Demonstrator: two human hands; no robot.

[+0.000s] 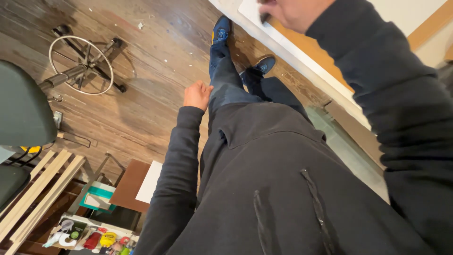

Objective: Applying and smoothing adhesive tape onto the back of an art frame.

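The right hand [292,12] reaches up at the frame's top edge to a white panel [302,52] leaning along the wall; its fingers are cut off and blurred, so I cannot tell whether they grip. The left hand [197,94] hangs beside the thigh, fingers loosely curled, holding nothing. This looks like taking hold of the panel, which calls for a firm grasp. Below left, a teal-and-white box [96,197] lies near a tray of coloured containers [94,237]. A stool base [82,63] stands on the wood floor [155,56].

**Around the wooden floor**

A stool's chrome footring base [82,63] stands on the dark plank floor [141,94]. Pale wooden slats [40,189] lie lower left, beside a teal box [96,196] and a tray of coloured bottles [94,238].
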